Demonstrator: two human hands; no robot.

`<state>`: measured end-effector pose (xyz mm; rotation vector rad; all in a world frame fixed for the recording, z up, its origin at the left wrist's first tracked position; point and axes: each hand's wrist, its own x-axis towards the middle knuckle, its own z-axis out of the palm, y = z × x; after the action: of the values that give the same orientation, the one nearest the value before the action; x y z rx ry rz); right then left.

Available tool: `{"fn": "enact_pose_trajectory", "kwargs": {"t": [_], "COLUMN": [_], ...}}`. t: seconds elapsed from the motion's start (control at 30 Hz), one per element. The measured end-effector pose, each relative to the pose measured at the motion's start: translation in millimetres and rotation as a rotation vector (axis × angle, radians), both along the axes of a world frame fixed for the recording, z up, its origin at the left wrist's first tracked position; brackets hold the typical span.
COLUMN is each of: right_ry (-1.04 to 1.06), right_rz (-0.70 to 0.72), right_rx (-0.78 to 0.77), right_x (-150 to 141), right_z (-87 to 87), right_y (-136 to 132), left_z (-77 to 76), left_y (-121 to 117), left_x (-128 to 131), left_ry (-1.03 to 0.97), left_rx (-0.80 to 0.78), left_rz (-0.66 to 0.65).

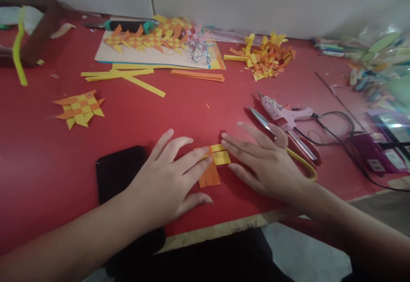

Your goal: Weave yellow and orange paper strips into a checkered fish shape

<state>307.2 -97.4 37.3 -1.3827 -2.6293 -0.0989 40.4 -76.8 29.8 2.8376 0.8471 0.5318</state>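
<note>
Orange and yellow paper strips, crossed over each other, lie flat on the red table near its front edge. Across the left part of them rests my left hand, its fingers stretched out and pressing on the orange strips. My right hand is spread with the palm down, its fingertips at the right end of the yellow strips. Neither hand grasps anything. Part of the strips is hidden under my left fingers. Beside my right hand lie scissors with a yellow handle, partly covered by it.
A black phone lies under my left forearm. A finished woven paper fish is at the left. Behind are yellow strips, orange strips and a pile of paper scraps. A pink glue gun trails a black cord at right.
</note>
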Motion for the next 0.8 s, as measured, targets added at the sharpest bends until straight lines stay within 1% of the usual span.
{"fn": "enact_pose_trajectory", "kwargs": {"t": [0.07, 0.1, 0.2, 0.23, 0.37, 0.53, 0.67, 0.8], "right_ry": [-0.011, -0.017, -0.050, -0.062, -0.072, -0.024, -0.078, -0.095], "right_rz": [-0.060, -0.042, 0.135, 0.164, 0.116, 0.127, 0.132, 0.087], "right_rx": [0.038, 0.042, -0.003, -0.017, -0.021, -0.003, -0.049, -0.080], "right_x": [2, 1, -3, -4, 2, 13, 5, -5], "right_z": [0.1, 0.3, -0.3, -1.0, -4.3, -4.8, -3.6, -4.7], "right_y": [-2, -5, -18, -23, -35, -41, -45, -43], "left_z": [0.1, 0.4, 2.1, 3.0, 5.4, 5.7, 7.2, 5.1], "left_y": [0, -1, -4, -5, -7, -6, -6, -6], "left_x": [0, 0, 0, 1, 1, 1, 1, 0], "left_ry": [0.003, 0.003, 0.006, 0.011, 0.032, 0.039, 0.077, 0.067], "left_rx": [0.003, 0.001, -0.020, -0.030, -0.057, -0.034, -0.023, 0.002], "left_rz": [0.002, 0.011, 0.051, 0.070, 0.109, 0.103, 0.143, 0.131]}}
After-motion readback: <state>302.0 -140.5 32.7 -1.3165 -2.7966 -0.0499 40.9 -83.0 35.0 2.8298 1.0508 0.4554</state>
